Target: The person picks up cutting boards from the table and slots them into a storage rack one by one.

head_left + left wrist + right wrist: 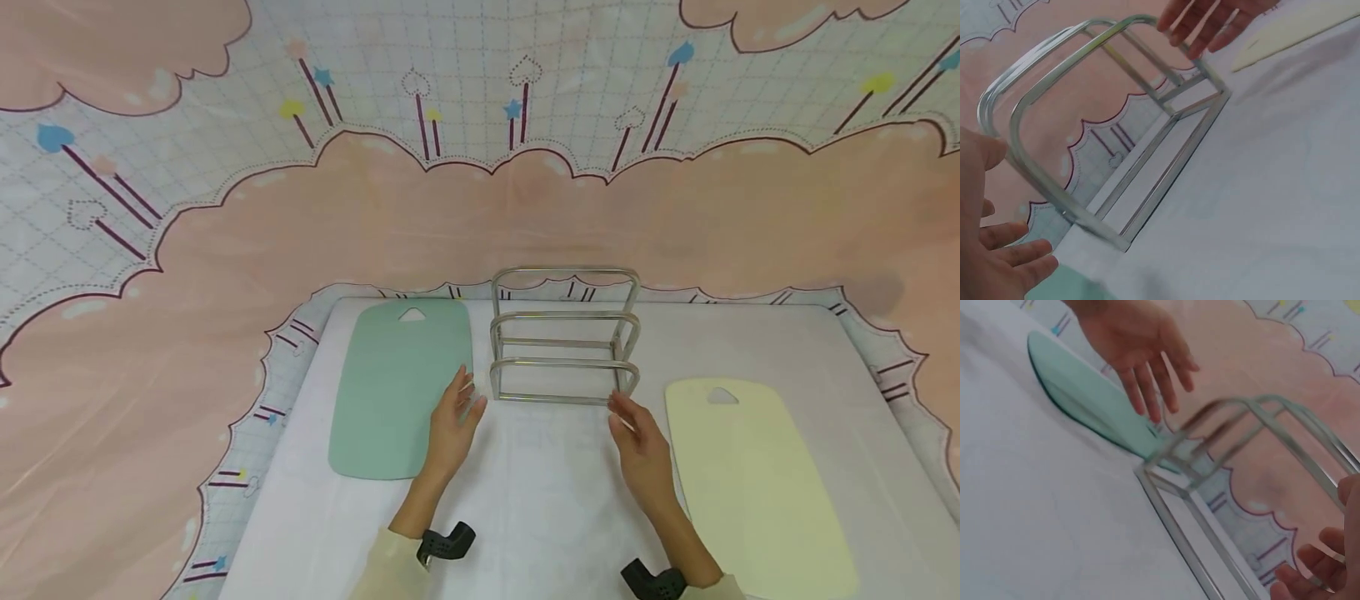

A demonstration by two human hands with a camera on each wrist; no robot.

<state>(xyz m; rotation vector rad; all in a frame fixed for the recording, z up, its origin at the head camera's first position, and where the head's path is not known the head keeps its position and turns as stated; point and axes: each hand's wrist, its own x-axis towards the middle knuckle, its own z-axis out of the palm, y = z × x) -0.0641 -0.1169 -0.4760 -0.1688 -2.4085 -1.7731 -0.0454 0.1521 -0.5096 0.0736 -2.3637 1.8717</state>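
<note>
A silver metal wire rack (562,363) with several rounded uprights stands on the white surface between my two hands. My left hand (450,421) is held at its left side, fingers loosely extended, overlapping the edge of a green cutting board (386,383). In the left wrist view, the left palm faces the rack (1175,167) with a gap between. My right hand (643,454) is at the rack's front right corner, fingertips close to the frame. The right wrist view shows its relaxed fingers (1319,565) beside the bars. Neither hand grips anything.
A pale yellow cutting board (757,483) lies flat at the right, beside the right forearm. Both boards have a cut-out near the far end. The white tabletop (540,500) sits on a patterned pink and blue cloth (450,217) that also rises behind it.
</note>
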